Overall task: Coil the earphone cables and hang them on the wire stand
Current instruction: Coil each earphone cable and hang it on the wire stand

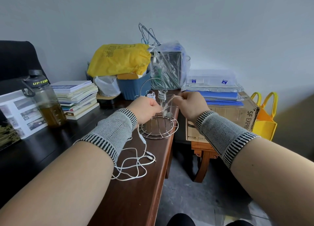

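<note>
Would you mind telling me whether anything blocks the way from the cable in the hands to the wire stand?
Nothing visible does. Both the left hand and right hand hold the earphone cable directly above the wire stand, where two coiled earphones already hang behind.

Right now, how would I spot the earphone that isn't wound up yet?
Find the long brown table and the round wire stand near its right edge. Two small white coiled bundles already hang on the stand. The loose earphone cable lies in front of the stand as a messy white tangle on the tabletop, running up to the left hand: the only cable spread out, not wound.
</note>
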`<state>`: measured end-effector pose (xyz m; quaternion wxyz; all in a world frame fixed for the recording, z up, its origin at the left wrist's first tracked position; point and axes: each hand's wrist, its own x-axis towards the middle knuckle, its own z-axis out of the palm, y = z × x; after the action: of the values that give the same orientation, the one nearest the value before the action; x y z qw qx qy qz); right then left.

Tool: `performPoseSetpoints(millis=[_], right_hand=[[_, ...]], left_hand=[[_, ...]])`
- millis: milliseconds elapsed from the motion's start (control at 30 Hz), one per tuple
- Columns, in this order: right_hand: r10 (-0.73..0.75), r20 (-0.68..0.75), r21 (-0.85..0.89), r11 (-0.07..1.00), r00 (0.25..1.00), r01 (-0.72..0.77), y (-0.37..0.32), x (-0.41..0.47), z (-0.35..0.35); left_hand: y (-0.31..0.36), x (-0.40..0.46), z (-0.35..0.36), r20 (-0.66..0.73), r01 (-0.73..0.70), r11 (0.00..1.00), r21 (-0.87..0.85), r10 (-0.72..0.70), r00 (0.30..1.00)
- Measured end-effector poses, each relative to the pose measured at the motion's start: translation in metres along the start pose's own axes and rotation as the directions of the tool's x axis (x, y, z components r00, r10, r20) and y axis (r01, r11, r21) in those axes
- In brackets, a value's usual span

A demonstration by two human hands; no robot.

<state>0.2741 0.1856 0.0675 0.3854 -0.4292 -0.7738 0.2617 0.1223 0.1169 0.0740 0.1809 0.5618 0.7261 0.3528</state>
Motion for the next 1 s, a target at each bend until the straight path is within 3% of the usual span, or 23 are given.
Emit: performPoseSetpoints(millis=[100,233,400,533,733,867,1000], right_hand=[[0.046,0.044,0.024,0.999,0.998,-0.047,-0.001,-0.001,0.000],[0.119,0.111,0.224,0.964,0.987,-0.142,-0.005,-0.001,0.004],[0.013,0.286,0.154,0.986,0.958,-0.059,-0.002,0.001,0.010],[0.015,0.317,0.324,0.938,0.948,-0.123,0.000,0.003,0.011],[0.011,0.240,0.354,0.930,0.971,-0.098,0.005,0.006,0.013],[0.086,0.161,0.628,0.760,0.983,-0.169,0.004,0.006,0.011],[0.115,0.315,0.797,0.507,0.942,-0.328,0.001,0.004,0.002]], left_hand=[[0.000,-0.003,-0.003,0.055,0.049,0.986,-0.158,-0.041,0.998],[0.004,-0.009,-0.004,0.128,0.069,0.962,-0.265,-0.036,0.991],[0.006,-0.008,-0.003,0.138,0.085,0.932,-0.353,-0.038,0.990],[0.003,-0.008,0.002,0.108,0.113,0.932,-0.344,-0.080,0.991],[0.001,-0.008,0.007,0.140,0.116,0.959,-0.260,-0.081,0.987],[0.000,-0.011,0.010,0.157,0.080,0.986,-0.146,-0.057,0.986],[-0.003,-0.008,0.010,0.152,0.048,0.999,-0.023,-0.044,0.987]])
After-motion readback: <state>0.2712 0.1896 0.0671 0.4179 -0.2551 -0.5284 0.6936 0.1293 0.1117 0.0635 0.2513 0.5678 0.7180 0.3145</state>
